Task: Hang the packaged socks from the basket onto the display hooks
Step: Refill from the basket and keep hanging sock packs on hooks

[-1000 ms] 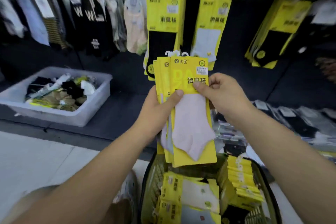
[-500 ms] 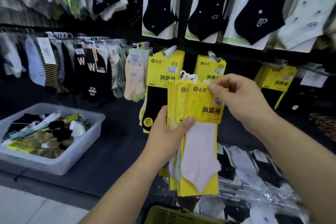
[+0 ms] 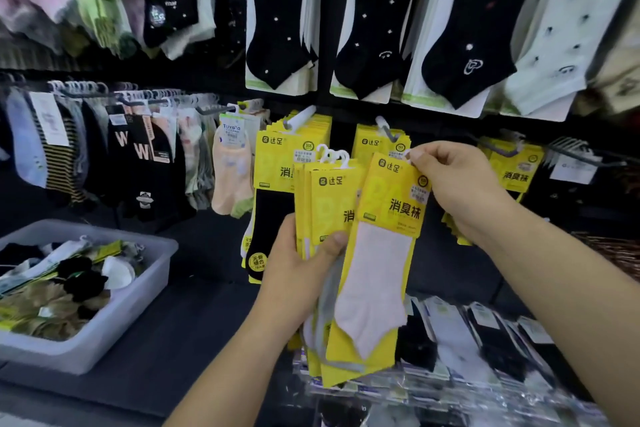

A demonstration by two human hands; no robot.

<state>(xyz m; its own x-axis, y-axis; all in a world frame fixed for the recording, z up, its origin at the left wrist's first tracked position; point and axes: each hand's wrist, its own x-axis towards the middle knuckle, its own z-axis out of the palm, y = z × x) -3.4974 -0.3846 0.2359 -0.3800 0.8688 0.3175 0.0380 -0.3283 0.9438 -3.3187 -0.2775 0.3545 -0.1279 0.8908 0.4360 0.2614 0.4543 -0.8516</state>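
Note:
My left hand point(image 3: 298, 274) grips a stack of yellow sock packs point(image 3: 322, 204) with white hangers on top. The front pack point(image 3: 384, 253), yellow with a pale pink sock, is fanned off to the right. My right hand point(image 3: 457, 191) pinches that pack's top right corner by its hanger. Just above and behind it a display hook point(image 3: 386, 130) sticks out, loaded with matching yellow packs. A second hook point(image 3: 298, 120) to the left carries yellow packs with black socks. The basket is out of view.
A clear plastic bin point(image 3: 138, 291) of loose socks sits at the left on the dark shelf. Rows of hanging socks fill the wall above and to the left. Flat packs point(image 3: 485, 340) lie on the shelf below my hands. More yellow packs point(image 3: 516, 166) hang to the right.
The view has tilted up from the basket to the wall. Both hands rose with the stack, and my right hand pulled the front pack away to the right, toward the hook.

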